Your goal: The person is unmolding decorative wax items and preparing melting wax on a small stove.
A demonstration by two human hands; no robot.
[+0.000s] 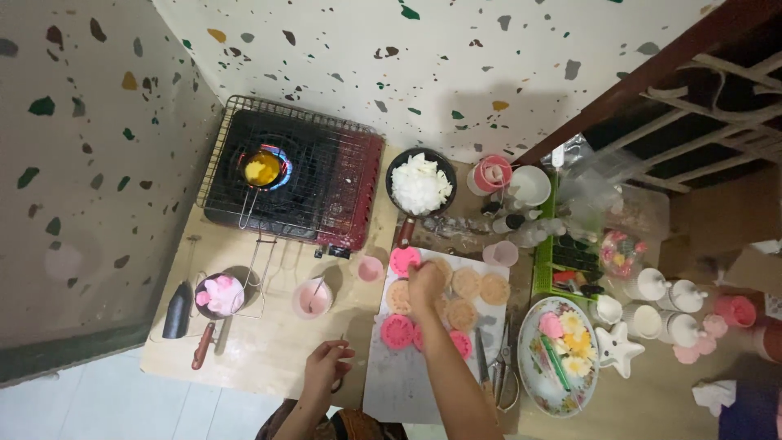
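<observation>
Set out on a pale grey rectangular board (399,383) near the front edge of the light wooden surface (269,350): round tan moulded discs (467,283) and round pink moulded discs (397,332), spaced apart in loose rows, apparently so that none stick together. Behind them, on a wire rack over a black and red portable gas stove (326,183) with the burner lit, a small metal pot of yellow liquid (262,169), kept on the heat and well away from the board. Beside the stove, a black pan of white flakes (419,183); to the front left, a small pink bowl with a stirrer (312,299) and a dark pot of pink lumps (218,295), all within arm's reach.

Right hand (423,285) stretched over the board, fingers curled down onto a tan disc among the others; pinching or merely pressing, cannot tell. Left hand (328,364) resting low at the board's left edge, fingers closed loosely around a thin stick-like tool (344,346).
</observation>
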